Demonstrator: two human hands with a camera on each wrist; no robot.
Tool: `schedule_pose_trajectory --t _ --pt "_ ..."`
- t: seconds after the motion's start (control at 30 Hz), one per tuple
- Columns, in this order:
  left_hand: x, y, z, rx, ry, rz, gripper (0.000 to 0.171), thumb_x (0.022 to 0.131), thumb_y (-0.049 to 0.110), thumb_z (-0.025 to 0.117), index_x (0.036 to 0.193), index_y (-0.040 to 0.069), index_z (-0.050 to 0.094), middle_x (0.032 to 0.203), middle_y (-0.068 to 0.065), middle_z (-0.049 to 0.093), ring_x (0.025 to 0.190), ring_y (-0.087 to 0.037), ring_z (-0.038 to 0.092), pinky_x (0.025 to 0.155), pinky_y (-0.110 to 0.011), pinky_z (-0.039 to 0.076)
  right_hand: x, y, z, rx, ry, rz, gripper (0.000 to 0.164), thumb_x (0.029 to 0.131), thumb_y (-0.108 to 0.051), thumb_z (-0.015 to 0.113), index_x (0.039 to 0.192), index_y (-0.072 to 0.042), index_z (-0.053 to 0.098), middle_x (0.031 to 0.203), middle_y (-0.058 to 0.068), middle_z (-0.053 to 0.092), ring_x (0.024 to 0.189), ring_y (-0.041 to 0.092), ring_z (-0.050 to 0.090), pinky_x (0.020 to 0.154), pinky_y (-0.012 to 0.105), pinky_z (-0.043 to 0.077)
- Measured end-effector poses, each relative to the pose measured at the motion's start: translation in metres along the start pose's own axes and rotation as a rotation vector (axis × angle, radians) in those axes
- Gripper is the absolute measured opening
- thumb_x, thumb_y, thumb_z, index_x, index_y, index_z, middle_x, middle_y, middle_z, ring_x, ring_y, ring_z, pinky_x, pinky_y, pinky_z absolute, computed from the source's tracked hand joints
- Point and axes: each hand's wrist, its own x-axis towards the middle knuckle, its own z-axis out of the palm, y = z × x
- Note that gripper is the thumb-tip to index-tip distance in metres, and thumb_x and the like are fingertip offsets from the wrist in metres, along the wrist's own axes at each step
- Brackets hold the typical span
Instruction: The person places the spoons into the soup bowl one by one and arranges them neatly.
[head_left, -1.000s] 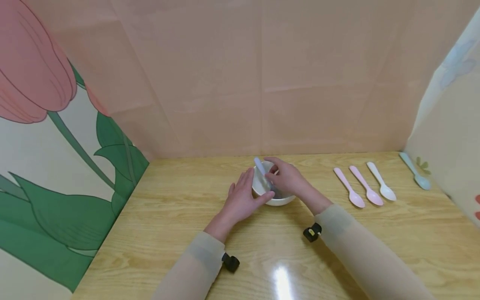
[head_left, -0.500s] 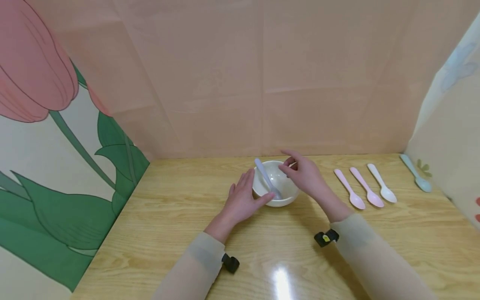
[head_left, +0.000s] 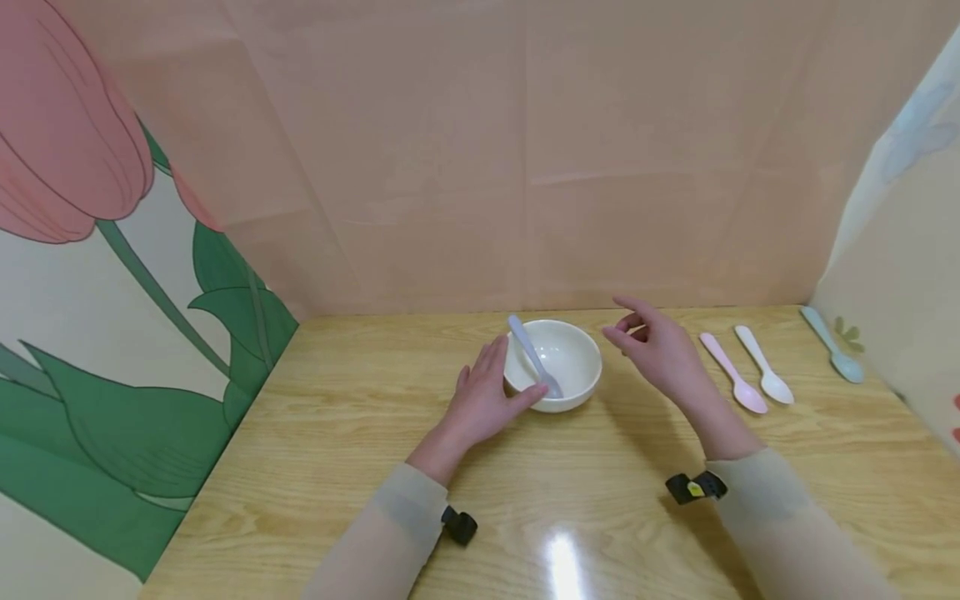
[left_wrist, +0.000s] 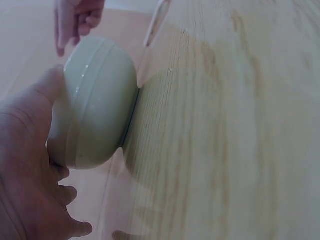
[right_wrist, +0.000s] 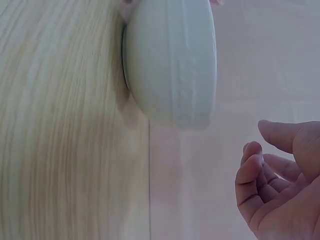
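A white bowl (head_left: 573, 358) stands upright on the wooden table. Inside it a lavender spoon (head_left: 531, 350) leans, its handle sticking out over the back left rim. My left hand (head_left: 486, 400) rests against the bowl's left side, fingers extended and thumb at the front rim; in the left wrist view the thumb touches the bowl (left_wrist: 97, 105) near its rim. To the right of the bowl, apart from it, my right hand (head_left: 660, 354) hovers above the table. Its fingers are loosely bent and hold nothing, as the right wrist view of the hand (right_wrist: 282, 180) also shows.
Right of my right hand lie a pink spoon (head_left: 731, 371) and a white spoon (head_left: 763, 364). A pale blue-green spoon (head_left: 831, 343) lies by the right wall. A peach cloth backdrop (head_left: 450, 167) rises behind the table (head_left: 337, 433).
My right hand has left the lavender spoon in the bowl and moved to the right. It now covers the leftmost pink spoon. My left hand has stayed at the bowl.
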Motion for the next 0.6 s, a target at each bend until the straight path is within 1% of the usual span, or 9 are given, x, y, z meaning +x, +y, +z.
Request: schedule_pose_trajectory --t 0.1,0.3,0.43,0.53,0.6 --pt "0.0 -0.001 0.0 0.001 0.0 -0.004 0.114 0.083 0.086 0.044 0.164 0.018 0.001 0.169 0.001 0.008 0.154 -0.021 0.007 0.118 -0.06 0.011 -0.003 0.005 -0.008 -0.01 0.011 0.013 0.063 0.1 -0.042 0.063 0.153 -0.014 0.044 0.109 0.009 0.065 0.091 0.026 0.064 0.066 0.033 0.052" --pt "0.0 0.0 -0.001 -0.001 -0.003 -0.003 0.113 0.084 0.085 0.045 0.164 0.018 0.001 0.169 0.002 0.007 0.154 -0.02 0.007 0.118 -0.06 0.011 -0.008 0.015 -0.025 -0.034 0.011 0.055 0.07 0.098 -0.049 0.062 0.155 -0.015 0.041 0.114 0.011 0.063 0.099 0.028 0.062 0.07 0.035 0.05" --pt "0.0 0.0 0.0 -0.014 -0.002 -0.002 0.11 0.087 0.081 0.049 0.164 0.018 0.001 0.169 0.002 0.007 0.154 -0.021 0.007 0.118 -0.061 0.011 -0.01 0.025 -0.032 -0.043 0.011 0.052 0.072 0.098 -0.05 0.062 0.156 -0.014 0.039 0.114 0.013 0.063 0.101 0.031 0.062 0.071 0.033 0.05" --pt "0.0 0.0 0.0 -0.016 -0.007 -0.01 0.111 0.086 0.083 0.047 0.164 0.019 0.001 0.169 0.002 0.008 0.154 -0.02 0.006 0.118 -0.06 0.011 -0.01 0.033 -0.038 -0.058 0.01 0.048 0.074 0.098 -0.051 0.061 0.157 -0.013 0.038 0.114 0.013 0.064 0.102 0.031 0.063 0.07 0.031 0.049" --pt "0.0 0.0 0.0 -0.016 -0.012 -0.015 0.113 0.084 0.086 0.044 0.164 0.019 0.001 0.169 0.002 0.008 0.154 -0.019 0.005 0.119 -0.059 0.011 -0.01 0.038 -0.042 -0.07 0.009 0.053 0.075 0.098 -0.051 0.061 0.157 -0.012 0.037 0.114 0.014 0.065 0.102 0.032 0.063 0.07 0.033 0.05"
